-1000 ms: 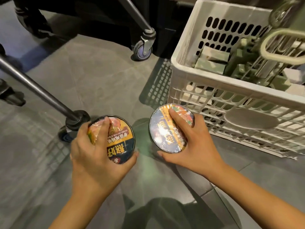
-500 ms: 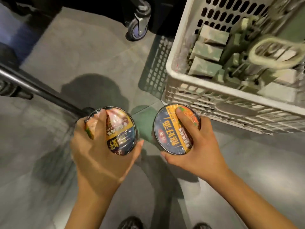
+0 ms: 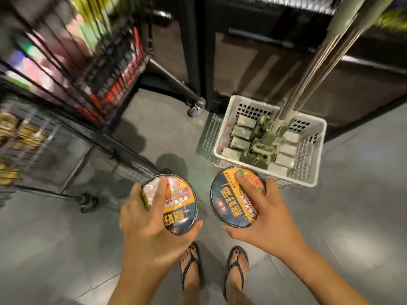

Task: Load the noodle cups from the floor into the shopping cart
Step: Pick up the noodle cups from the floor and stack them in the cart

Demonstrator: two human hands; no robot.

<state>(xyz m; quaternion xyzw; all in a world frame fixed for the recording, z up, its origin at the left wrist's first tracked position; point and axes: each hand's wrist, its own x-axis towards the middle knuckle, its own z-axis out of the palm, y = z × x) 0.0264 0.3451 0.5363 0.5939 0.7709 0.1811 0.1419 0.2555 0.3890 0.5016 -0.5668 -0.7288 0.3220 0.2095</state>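
I hold two round noodle cups with dark blue and orange lids, both well above the floor. My left hand [image 3: 152,225] grips the left noodle cup [image 3: 178,205] from above, fingers over its lid. My right hand [image 3: 264,219] grips the right noodle cup [image 3: 229,201] the same way. The black wire shopping cart [image 3: 72,73] stands at the upper left, blurred, with colourful packages in its basket and several noodle cups [image 3: 19,137] on its lower rack.
A white plastic crate [image 3: 308,172] with grey blocks and a metal pole [image 3: 319,62] stands on the floor ahead to the right. Dark shelving [image 3: 253,51] runs behind. A cart wheel [image 3: 88,202] is near my left. My sandalled feet [image 3: 213,271] are below.
I have risen from a crouch: the cups came up off the floor level with my hands, and the view pulled back so the cart basket, crate and my feet show.
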